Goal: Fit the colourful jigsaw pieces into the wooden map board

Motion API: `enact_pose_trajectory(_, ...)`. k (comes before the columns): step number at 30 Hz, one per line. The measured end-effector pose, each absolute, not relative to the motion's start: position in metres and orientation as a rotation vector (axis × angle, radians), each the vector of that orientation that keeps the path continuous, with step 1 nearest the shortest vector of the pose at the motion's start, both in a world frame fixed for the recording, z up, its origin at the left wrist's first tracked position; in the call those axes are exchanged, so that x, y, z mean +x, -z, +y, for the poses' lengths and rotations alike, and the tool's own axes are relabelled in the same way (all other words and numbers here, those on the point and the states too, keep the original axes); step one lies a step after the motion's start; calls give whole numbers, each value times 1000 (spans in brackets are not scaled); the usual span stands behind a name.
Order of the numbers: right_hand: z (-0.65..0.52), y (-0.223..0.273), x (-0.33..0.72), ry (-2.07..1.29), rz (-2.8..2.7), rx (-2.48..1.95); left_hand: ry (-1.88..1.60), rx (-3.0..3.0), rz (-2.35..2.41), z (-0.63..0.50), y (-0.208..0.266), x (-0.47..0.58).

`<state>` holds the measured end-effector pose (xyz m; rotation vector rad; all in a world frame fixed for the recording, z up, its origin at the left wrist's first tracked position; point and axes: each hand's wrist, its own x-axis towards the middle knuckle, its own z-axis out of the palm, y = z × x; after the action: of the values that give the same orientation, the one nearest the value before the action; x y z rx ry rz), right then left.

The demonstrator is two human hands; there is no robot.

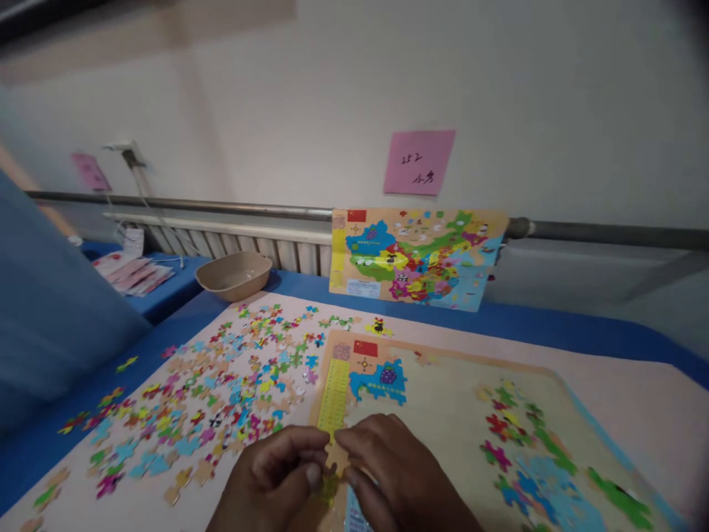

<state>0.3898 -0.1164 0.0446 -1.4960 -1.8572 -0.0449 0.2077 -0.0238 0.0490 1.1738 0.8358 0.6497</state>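
Head camera is looking down at two hands meeting low in the picture over the near edge of the puzzle board (459, 414). The left hand (271, 480) and the right hand (393, 473) are pressing together around one small tan puzzle piece (336, 457), each pinching it between thumb and fingertips, so both are clamped on the same piece. The piece is sitting just above the board's yellow strip (334, 395), near its lower end.

The piece is looking thin, flat and light, most likely stiff card or thin wood, with knobbed edges; it should be handling easily but could be slipping out of a loose pinch. The best hold is appearing to be by its opposite edges, as the fingers are doing now, leaving the knobs free. It is showing its plain tan side to the camera. Its outline is roughly as wide as tall, so no clear long axis is showing; fingers are hiding part of it.

Loose pieces (221, 391) are lying scattered over the desk (636, 399) to the left. A tan bowl (234, 275) and a finished reference map (415, 257) are standing farther back.
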Motion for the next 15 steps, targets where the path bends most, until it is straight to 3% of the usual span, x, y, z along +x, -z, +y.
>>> enact_pose_trajectory(15,-117,-51,387,46,-1858,-1466,-671,1232,832,-24,-50,211)
